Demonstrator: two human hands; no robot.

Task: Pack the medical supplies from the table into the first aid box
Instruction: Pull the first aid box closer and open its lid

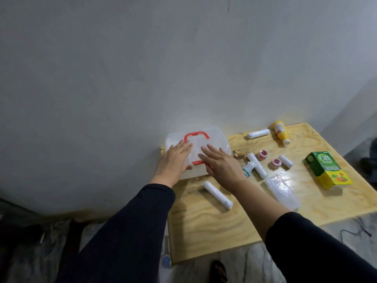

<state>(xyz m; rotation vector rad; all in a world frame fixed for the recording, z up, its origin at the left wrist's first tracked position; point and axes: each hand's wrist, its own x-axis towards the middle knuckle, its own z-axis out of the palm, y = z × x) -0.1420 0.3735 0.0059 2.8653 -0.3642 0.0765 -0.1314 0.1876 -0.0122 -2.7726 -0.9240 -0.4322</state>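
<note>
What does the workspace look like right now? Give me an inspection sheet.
Surface: wooden table, against a grey wall.
Job's things: first aid box shut, red handle; four white rolls, nearest; two tape rolls; yellow bottle lying down; white bottle; green-yellow carton; clear case.
Clutter: brown scraps beside the box.
Grippers: left hand and right hand flat on the lid, holding nothing.
Cables: black cable on the floor.
Surroundings: dim floor, dark items lower left.

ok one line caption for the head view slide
Both hands, left hand and right hand, flat on the closed first aid box; supplies lie on the table.
</note>
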